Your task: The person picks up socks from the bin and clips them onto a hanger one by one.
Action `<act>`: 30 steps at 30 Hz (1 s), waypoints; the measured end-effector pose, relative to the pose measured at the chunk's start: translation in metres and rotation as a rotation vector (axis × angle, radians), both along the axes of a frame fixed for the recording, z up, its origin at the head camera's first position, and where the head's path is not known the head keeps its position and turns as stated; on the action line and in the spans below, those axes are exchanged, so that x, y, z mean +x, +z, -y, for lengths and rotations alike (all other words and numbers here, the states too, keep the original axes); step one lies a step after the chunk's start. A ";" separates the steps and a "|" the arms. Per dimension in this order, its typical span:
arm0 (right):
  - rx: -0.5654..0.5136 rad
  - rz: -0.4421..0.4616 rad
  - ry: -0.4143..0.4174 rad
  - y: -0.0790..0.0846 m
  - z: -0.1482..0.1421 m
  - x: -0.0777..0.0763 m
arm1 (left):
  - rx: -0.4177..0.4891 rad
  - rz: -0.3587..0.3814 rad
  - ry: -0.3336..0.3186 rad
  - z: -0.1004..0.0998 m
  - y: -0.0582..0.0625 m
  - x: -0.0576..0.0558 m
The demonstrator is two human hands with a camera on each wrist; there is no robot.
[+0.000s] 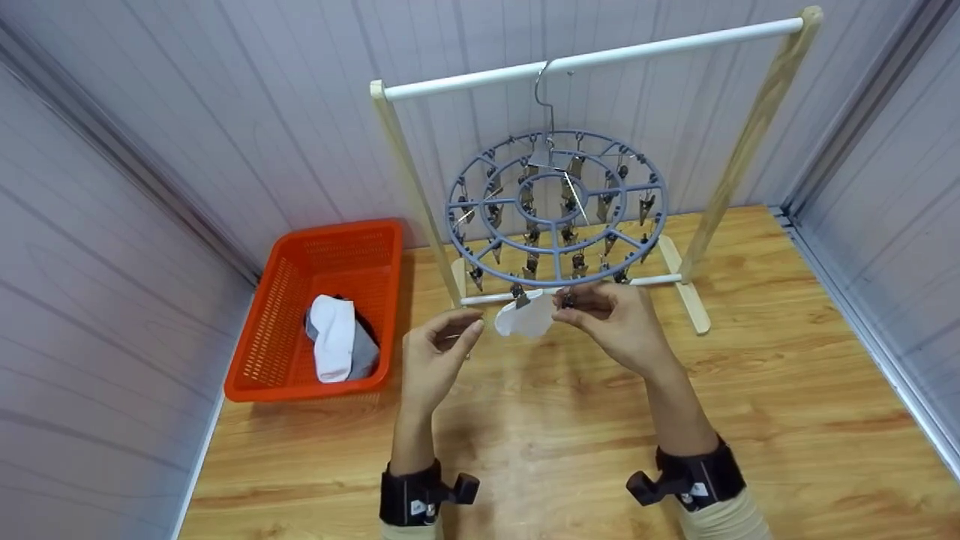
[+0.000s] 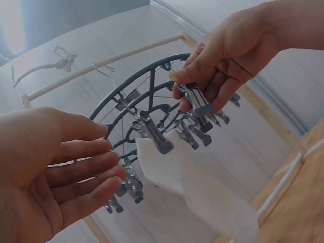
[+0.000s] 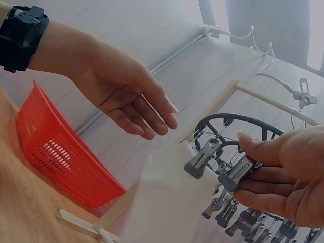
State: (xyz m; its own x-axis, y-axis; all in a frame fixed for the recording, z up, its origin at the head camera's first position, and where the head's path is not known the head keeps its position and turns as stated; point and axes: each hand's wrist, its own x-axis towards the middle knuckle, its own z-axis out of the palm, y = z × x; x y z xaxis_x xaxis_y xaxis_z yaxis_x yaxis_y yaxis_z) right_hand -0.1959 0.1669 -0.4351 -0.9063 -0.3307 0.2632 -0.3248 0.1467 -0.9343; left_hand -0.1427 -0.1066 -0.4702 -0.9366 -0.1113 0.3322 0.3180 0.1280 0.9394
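Observation:
A white sock (image 2: 192, 177) hangs from a metal clip (image 2: 152, 132) at the near rim of the round grey clip hanger (image 1: 556, 274). My right hand (image 1: 611, 319) pinches a neighbouring metal clip (image 3: 237, 172) between thumb and fingers, just right of the sock. Nothing shows in that clip's jaws. To the left of the sock, my left hand (image 1: 442, 352) is held apart from it, fingers loosely bent and holding nothing. In the left wrist view its palm (image 2: 30, 187) faces the hanger.
The hanger hooks over the white bar (image 1: 465, 81) of a wooden stand (image 1: 739, 157). Several more clips dangle under its rings. On the floor at left, an orange basket (image 1: 259, 330) contains a white sock (image 1: 334, 337) and a grey-and-black cloth item (image 1: 365, 352). Panelled walls (image 1: 225, 112) stand close around.

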 end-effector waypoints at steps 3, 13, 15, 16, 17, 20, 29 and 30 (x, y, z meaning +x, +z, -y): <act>0.019 -0.002 -0.002 0.000 0.000 0.000 | 0.017 -0.005 0.009 0.004 0.001 0.001; -0.007 0.004 0.002 0.000 0.002 0.001 | -0.017 -0.052 0.095 0.015 0.002 0.001; -0.007 0.015 0.003 0.000 0.003 0.001 | -0.019 -0.051 0.110 0.017 0.002 0.001; -0.007 0.021 0.005 0.001 0.004 0.002 | -0.017 -0.048 0.114 0.019 0.002 0.001; -0.005 0.027 0.006 0.000 0.004 0.002 | -0.016 -0.045 0.114 0.020 0.002 0.001; -0.001 0.038 0.013 0.001 0.006 0.003 | -0.016 -0.033 0.107 0.023 0.001 0.001; 0.028 0.036 0.018 0.001 0.007 0.003 | -0.038 -0.006 0.133 0.033 0.002 0.003; 0.030 0.034 0.019 0.001 0.007 0.003 | -0.036 -0.001 0.142 0.034 0.002 0.003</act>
